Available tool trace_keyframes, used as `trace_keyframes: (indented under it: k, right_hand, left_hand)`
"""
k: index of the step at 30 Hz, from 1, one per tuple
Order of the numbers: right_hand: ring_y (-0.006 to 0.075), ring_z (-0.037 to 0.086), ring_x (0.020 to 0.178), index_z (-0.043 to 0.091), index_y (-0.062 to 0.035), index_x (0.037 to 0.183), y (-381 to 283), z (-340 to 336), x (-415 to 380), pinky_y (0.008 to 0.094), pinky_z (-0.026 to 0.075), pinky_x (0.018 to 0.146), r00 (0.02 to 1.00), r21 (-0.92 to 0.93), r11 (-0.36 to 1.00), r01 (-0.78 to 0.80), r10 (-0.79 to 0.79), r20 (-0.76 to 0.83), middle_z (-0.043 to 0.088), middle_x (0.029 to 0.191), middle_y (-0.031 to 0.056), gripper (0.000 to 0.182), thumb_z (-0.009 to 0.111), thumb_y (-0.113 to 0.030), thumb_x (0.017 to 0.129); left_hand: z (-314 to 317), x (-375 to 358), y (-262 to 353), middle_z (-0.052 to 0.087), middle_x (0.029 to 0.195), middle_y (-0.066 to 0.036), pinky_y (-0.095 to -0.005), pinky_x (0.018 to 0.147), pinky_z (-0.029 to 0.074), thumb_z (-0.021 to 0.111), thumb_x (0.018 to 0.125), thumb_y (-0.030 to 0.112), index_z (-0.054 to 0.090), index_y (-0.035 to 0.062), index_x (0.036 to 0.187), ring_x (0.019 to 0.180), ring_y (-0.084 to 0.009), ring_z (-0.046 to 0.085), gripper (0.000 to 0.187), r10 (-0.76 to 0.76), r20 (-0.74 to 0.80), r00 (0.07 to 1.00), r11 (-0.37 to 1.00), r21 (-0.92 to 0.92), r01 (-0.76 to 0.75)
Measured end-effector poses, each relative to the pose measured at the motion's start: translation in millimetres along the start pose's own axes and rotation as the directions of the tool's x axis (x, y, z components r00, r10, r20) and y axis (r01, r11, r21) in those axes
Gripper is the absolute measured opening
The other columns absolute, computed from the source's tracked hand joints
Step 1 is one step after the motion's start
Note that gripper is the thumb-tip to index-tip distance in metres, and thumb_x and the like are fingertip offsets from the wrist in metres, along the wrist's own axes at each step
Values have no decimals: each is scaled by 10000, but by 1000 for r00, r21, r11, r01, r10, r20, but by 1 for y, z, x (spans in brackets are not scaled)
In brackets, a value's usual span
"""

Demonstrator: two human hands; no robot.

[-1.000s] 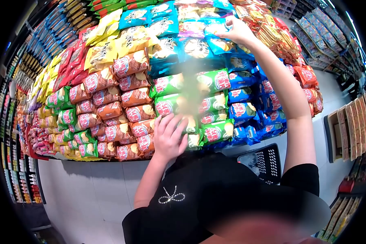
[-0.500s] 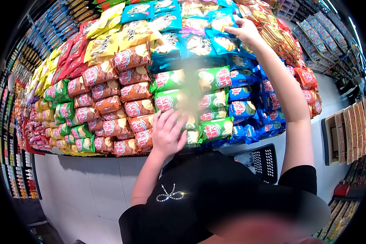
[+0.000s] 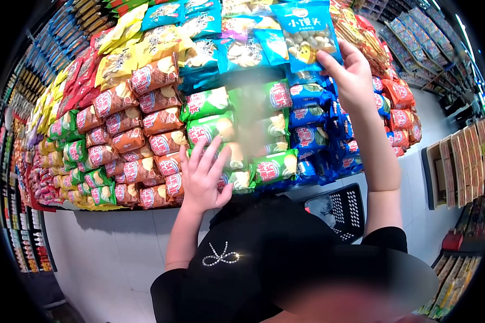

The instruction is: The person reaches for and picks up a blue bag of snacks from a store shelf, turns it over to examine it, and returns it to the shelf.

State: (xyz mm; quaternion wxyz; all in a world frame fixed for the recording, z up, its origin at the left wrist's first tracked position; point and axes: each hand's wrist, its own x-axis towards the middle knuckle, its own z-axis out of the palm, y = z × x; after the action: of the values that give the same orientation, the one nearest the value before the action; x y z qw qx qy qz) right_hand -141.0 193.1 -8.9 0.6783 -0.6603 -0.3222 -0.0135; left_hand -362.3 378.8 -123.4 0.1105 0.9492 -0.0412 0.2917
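Shelves stacked with snack packets fill the frame. At upper right, a blue bag (image 3: 306, 33) is pinched at its lower edge by the right hand (image 3: 353, 81). The left hand (image 3: 199, 180), fingers spread, rests against the green packets (image 3: 264, 167) at centre. Light, crinkly, crushable contents are judged; a gentle hold by the edge seam suits best.

One head-worn fisheye camera looks forward and down, close over the person's chest, facing the snack display (image 3: 161, 107) and floor (image 3: 108, 242).
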Motion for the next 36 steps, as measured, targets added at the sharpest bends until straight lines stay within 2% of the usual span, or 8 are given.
trace_keyframes:
  k: [4,9,13,15,23,26,29,36]
  right_hand:
    - [91,564,795,500,26,1049,-7,5,-43,212,468,657,997,165,984,-67,70,-12,589,919,55,314,611,-65,769]
    - [142,558,900,453,59,1094,-10,21,-88,227,481,737,996,280,956,-85,84,14,541,1033,111,359,583,25,762]
    - [122,540,833,482,22,1051,-16,43,-115,233,474,689,998,113,991,-67,69,-13,538,918,55,347,601,59,727]
    - [135,531,743,525,0,1008,-11,54,-123,244,456,636,960,-323,911,256,-280,-30,523,829,60,359,630,70,672]
    - [217,510,698,576,-50,942,-10,79,-158,315,419,593,775,-366,710,601,-406,485,474,829,59,421,767,-191,594]
    - [196,498,663,598,-25,895,-21,67,-163,289,398,542,877,-448,760,471,-346,334,487,844,61,549,777,-356,495]
    - [164,472,705,572,15,960,-9,64,-180,265,394,608,970,-401,909,113,-188,-154,456,876,91,514,673,-410,690]
    - [127,432,702,578,39,972,-12,43,-172,229,369,634,986,-214,964,-155,163,22,475,846,77,301,611,-79,697]
  left_hand:
    - [-1,3,2,448,1225,-121,-461,1014,86,349,767,536,509,57,1142,1174,-298,342,629,6,-72,997,999,44,-2]
    - [-12,24,18,481,1143,-196,-409,889,367,649,653,131,480,-16,1104,1066,-361,451,504,6,-225,974,935,-343,-85]
    - [-8,29,36,378,1255,-160,-351,908,353,677,702,147,200,-5,1313,1126,-245,416,790,-225,156,962,255,-943,213]
    - [-6,32,43,294,1288,-125,-336,916,348,710,691,183,73,27,1346,1156,-212,360,927,-223,301,927,-143,-951,274]
    - [-16,37,36,425,1211,-170,-393,916,390,678,612,537,267,-2,1267,1074,-268,483,943,-70,476,877,-412,-814,409]
    - [-24,38,34,525,1103,-151,-331,798,482,546,734,16,344,-1,1211,993,-247,550,518,31,589,808,-613,-627,481]
    - [-16,33,33,534,1097,-153,-341,778,494,542,742,22,333,8,1221,980,-246,556,523,133,629,766,-637,-538,552]
    - [-13,30,57,510,1079,-171,-318,672,505,554,747,123,354,-20,1198,902,-248,560,514,171,741,649,-568,-464,680]
